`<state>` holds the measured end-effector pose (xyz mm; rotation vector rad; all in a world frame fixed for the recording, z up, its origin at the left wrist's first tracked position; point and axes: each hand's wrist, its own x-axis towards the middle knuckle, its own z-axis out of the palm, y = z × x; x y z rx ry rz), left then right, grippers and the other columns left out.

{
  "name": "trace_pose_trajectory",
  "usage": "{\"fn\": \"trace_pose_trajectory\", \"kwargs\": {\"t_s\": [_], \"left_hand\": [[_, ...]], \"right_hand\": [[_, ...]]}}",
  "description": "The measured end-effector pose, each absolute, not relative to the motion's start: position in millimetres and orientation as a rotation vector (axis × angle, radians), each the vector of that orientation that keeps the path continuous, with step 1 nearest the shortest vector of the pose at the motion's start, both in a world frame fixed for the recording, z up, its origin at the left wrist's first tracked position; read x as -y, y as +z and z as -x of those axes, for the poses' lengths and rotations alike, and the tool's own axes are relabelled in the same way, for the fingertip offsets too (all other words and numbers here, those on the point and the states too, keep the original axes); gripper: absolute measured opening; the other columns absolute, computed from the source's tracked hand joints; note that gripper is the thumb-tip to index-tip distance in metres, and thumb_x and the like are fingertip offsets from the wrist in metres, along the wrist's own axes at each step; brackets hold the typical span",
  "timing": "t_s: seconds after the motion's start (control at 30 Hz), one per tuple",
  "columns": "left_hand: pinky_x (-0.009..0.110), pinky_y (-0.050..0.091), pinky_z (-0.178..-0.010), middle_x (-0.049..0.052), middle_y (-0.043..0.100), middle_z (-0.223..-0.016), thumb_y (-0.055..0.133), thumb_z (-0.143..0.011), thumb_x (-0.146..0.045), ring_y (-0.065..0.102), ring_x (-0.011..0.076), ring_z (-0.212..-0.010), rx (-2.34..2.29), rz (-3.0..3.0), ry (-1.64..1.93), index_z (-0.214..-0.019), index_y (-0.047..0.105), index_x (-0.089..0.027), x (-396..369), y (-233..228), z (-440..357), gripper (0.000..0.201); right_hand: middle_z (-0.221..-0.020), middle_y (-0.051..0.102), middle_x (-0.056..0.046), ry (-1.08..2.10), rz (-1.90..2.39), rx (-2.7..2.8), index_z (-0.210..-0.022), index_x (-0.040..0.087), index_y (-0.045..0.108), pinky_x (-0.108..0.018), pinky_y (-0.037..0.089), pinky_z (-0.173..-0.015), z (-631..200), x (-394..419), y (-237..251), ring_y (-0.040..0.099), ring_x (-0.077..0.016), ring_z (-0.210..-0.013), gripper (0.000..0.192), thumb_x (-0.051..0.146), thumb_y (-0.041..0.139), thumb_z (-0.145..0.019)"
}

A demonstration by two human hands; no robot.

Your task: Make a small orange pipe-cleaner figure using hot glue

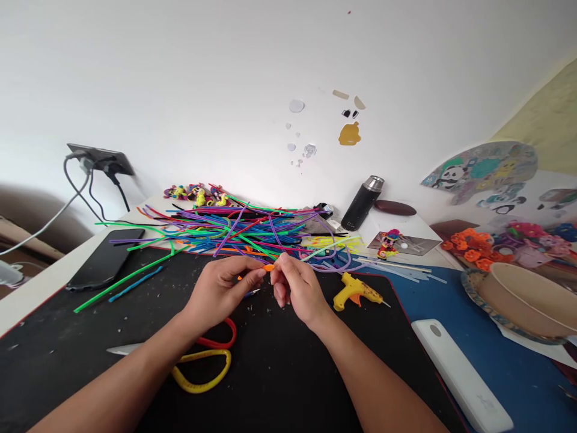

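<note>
Small orange piece (269, 267), pinched between both hands above the black mat (279, 373), mid-counter. Left hand (220, 288) closed on one end with thumb and forefinger; right hand (295, 287) closed on the other end, remaining fingers curled. Piece looks light, thin, likely bendable; best gripped at its ends with fingertips, since it could slip. Just behind: heap of coloured pipe cleaners (243, 231). Yellow glue gun (356, 291) near right hand. Scissors (205, 361) lie under left forearm. Phone (106, 258) far left.

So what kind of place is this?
Probably a home craft desk: a heap of coloured pipe cleaners, a yellow glue gun and scissors lie on a black mat against a wall.
</note>
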<state>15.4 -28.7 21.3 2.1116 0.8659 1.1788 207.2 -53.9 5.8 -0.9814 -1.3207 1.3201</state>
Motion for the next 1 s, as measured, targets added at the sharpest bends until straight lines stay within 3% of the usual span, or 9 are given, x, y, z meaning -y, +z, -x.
{"fn": "trace_pose_trajectory", "kwargs": {"t_s": [0.2,0.57,0.8,1.0], "left_hand": [[0.019,0.051,-0.065,0.0,0.078,-0.076,0.068,-0.101,-0.026,0.07,0.0123,-0.065,-0.85,-2.164,1.14,-0.09,0.078,-0.02,28.8,18.5,-14.7,0.016],[0.021,0.054,-0.064,0.002,0.079,-0.079,0.062,-0.104,-0.031,0.072,0.0151,-0.067,-0.871,-2.117,1.025,-0.089,0.078,-0.019,26.7,13.8,-18.2,0.025],[0.022,0.056,-0.072,0.001,0.084,-0.09,0.062,-0.103,-0.033,0.079,0.0179,-0.079,-0.905,-2.228,1.034,-0.101,0.081,-0.024,24.6,11.5,-13.6,0.02],[0.031,0.059,-0.074,0.005,0.084,-0.086,0.065,-0.098,-0.059,0.079,0.0236,-0.077,-1.21,-1.912,1.105,-0.103,0.069,-0.022,1.0,15.6,4.0,0.038]], "right_hand": [[-0.052,0.045,0.007,1.173,1.036,1.497,-0.075,0.024,0.05,-0.026,0.037,-0.05,-205.9,56.8,5.3,0.049,-0.0121,-0.044,0.053,0.067,0.051,-0.106],[-0.059,0.043,0.004,0.654,1.245,1.724,-0.071,0.025,0.04,-0.03,0.03,-0.057,-201.7,53.6,-2.8,0.043,-0.0147,-0.055,0.045,0.048,0.042,-0.11],[-0.053,0.048,0.005,0.868,1.187,1.682,-0.074,0.025,0.05,-0.027,0.036,-0.053,-205.7,54.7,0.0,0.048,-0.0137,-0.048,0.049,0.056,0.041,-0.111],[-0.058,0.054,0.004,0.963,1.072,1.565,-0.082,0.023,0.059,-0.024,0.04,-0.051,-214.8,53.9,10.3,0.052,-0.0118,-0.046,0.05,0.059,0.041,-0.112]]}}
